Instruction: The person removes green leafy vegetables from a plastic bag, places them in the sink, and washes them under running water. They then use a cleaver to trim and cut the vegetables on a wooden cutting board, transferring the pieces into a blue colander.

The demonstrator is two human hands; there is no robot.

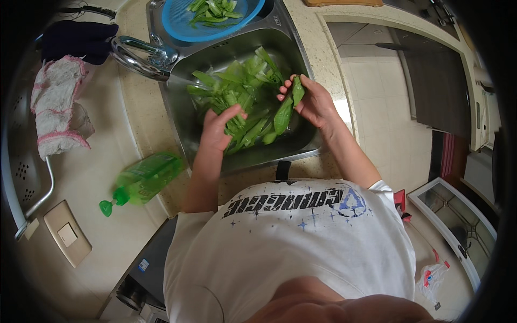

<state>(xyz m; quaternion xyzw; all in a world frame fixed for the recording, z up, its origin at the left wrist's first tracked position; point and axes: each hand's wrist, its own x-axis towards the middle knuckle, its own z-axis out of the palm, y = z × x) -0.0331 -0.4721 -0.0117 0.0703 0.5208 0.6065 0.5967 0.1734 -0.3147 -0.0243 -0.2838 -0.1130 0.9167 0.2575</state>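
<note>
Before me a stainless steel sink basin (190, 133) holds a heap of green leafy vegetables (242, 87). My right hand (313, 101) is at the basin's right side, its fingers and thumb closed around a few green leaves (284, 115) that hang down from it. At the left of the heap, my left hand (222, 127) has its thumb over some stalks; its fingertips are partly hidden among the greens. Water runs from the chrome faucet (139, 60) onto the left part of the heap.
A blue plastic colander (171, 30) with cut greens sits at the sink's far end. On the left counter is a green dish soap pump bottle (147, 177). White and pink cloths (60, 107) and a dark cloth (78, 42) hang on a rack. A wooden board (343, 2) lies far right.
</note>
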